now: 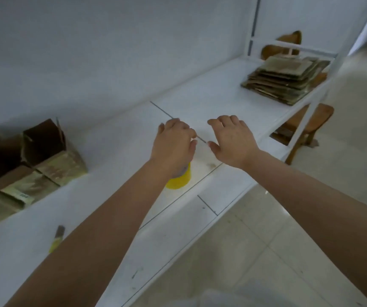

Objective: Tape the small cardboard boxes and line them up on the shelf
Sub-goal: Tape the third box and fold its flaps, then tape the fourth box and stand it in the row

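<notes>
My left hand (173,145) is over the white shelf (116,156), fingers curled down around a yellow tape roll (179,180). Only the roll's lower part shows under my palm and wrist. My right hand (231,140) hovers just to the right, palm down, fingers relaxed and holding nothing. Several small cardboard boxes (34,165) stand in a cluster at the left of the shelf, some with flaps open. A stack of flattened cardboard (286,78) lies at the far right end of the shelf.
A yellow-handled cutter (56,239) lies near the shelf's front edge at the lower left. The white wall rises right behind the shelf. A wooden stool (306,125) stands on the tiled floor beyond the shelf's right post (310,107).
</notes>
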### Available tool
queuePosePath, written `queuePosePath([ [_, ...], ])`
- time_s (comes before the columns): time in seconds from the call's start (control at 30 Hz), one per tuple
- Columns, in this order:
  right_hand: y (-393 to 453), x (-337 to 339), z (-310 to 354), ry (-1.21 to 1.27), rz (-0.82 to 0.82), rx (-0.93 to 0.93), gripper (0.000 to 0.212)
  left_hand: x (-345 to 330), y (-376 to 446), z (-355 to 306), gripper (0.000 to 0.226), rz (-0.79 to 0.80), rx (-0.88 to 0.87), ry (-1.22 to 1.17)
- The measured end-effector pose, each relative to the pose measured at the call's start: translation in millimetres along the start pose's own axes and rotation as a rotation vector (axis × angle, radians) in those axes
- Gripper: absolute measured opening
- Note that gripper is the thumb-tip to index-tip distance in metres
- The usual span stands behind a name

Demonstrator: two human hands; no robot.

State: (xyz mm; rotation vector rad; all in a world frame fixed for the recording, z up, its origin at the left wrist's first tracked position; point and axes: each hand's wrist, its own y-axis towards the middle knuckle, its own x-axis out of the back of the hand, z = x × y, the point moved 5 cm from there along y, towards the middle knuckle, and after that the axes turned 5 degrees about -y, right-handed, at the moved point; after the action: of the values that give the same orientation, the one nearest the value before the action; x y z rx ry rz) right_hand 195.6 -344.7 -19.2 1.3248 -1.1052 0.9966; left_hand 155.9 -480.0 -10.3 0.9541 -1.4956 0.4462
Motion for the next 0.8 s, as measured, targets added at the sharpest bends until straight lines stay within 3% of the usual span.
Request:
queuePosePath([
  [0.2,-43,14,-142,-0.044,-0.008,-0.170,0.056,-28,64,-132,0.036,0.009,-0.182,-0.041],
  [0.4,-65,8,-231,-0.042,0.042,-0.277,0.058,-52,112,-209,0.037,0.033,-0.256,-0.106],
  [0.8,24,-41,-332,-0.016,0.073,-0.313,0.052,-108,241,-207,0.040,0.093,-0.196,-0.091],
])
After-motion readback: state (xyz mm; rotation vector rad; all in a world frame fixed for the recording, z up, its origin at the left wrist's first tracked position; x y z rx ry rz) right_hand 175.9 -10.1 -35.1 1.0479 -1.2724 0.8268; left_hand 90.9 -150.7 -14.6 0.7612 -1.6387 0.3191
